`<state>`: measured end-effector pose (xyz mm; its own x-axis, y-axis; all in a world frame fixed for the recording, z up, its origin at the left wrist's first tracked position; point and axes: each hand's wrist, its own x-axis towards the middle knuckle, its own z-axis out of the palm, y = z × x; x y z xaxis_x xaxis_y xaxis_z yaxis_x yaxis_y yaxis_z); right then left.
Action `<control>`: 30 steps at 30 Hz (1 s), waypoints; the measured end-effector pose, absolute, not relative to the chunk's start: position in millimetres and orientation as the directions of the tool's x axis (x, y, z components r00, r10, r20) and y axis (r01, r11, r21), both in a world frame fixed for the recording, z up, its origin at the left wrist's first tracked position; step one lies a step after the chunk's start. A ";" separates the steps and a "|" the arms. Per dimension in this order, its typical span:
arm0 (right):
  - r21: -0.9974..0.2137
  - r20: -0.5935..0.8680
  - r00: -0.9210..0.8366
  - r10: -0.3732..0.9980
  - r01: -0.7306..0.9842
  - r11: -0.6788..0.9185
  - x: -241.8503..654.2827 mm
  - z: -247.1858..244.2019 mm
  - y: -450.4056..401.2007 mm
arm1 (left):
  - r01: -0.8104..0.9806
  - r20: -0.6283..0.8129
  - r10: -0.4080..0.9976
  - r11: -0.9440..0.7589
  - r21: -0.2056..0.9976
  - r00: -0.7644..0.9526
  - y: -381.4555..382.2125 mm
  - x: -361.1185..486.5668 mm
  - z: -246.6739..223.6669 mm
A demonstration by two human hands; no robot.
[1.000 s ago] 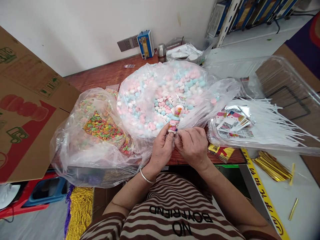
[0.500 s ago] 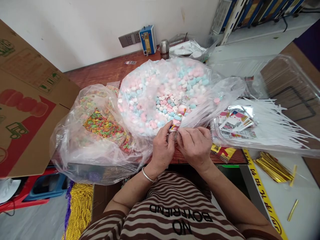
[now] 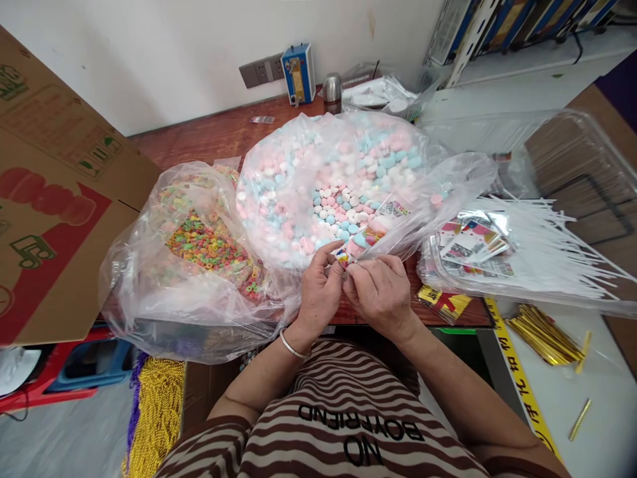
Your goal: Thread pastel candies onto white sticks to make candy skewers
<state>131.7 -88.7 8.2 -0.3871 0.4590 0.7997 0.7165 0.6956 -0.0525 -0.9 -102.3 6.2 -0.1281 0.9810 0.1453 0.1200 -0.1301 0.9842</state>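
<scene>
"What are the hands doing?"

"The left hand (image 3: 321,292) grips the near end of the candy packet (image 3: 371,234) between thumb and fingers. The right hand (image 3: 381,292) is pinched closed at that same end, but what lies between its fingertips is too small to make out."

"Anything different from before?"

"Yes, the packet has tipped over to the right; a second ago it stood much closer to straight away from the body. The hands have hardly moved."

"How much room have they?"

"Little ahead: the pastel candy bag (image 3: 279,179) bulges right beyond the fingers, and the packet's far part lies over its near right side. The front edge of the table (image 3: 189,139) runs under the wrists. A narrow strip of wood shows between the right hand and the clear tray (image 3: 527,289)."

"And the packet's line?"

"Its long axis slants from the fingers out to the far right, the printed flat end pointing away."

"Further out?"

"The ring candy bag (image 3: 209,245) sits left, touching the pastel one, with a cardboard box (image 3: 50,199) beyond it. White sticks (image 3: 542,245) fill the tray, and gold ties (image 3: 540,332) lie nearer, to the right. A metal flask (image 3: 332,89) stands at the back beside a blue device (image 3: 298,73)."
</scene>
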 end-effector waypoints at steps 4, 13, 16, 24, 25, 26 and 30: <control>-0.144 0.788 -0.341 0.513 0.709 0.691 129.1 4.3 -88.9 | -0.345 -0.083 0.992 0.045 0.938 -0.096 -95.5 3.6 5.2; -0.882 0.266 -0.150 0.952 0.361 0.303 113.5 -6.7 -118.1 | -0.761 -0.267 0.959 0.102 0.641 -0.096 -92.9 15.2 10.3; -0.960 0.196 -0.146 0.970 0.174 0.220 115.1 -10.1 -117.6 | -0.739 -0.215 0.977 0.139 0.659 -0.008 -93.0 5.7 15.1; -0.870 0.333 -0.146 0.931 0.334 0.364 117.4 -9.4 -121.0 | -0.809 -0.082 0.992 -0.027 0.587 -0.093 -66.1 -25.7 40.9; -0.932 0.239 -0.174 0.955 0.236 0.276 115.4 -7.2 -122.4 | -0.817 -0.093 0.990 -0.031 0.575 -0.103 -64.5 -24.2 42.2; -0.983 0.127 -0.217 0.968 0.100 0.151 113.5 -4.7 -124.0 | -0.828 -0.103 0.989 -0.028 0.560 -0.103 -63.8 -22.0 43.3; -0.883 -0.138 -0.436 0.890 -0.352 -0.309 109.1 1.6 -128.2 | -0.873 -0.170 0.984 0.042 0.485 -0.047 -66.4 -14.8 47.1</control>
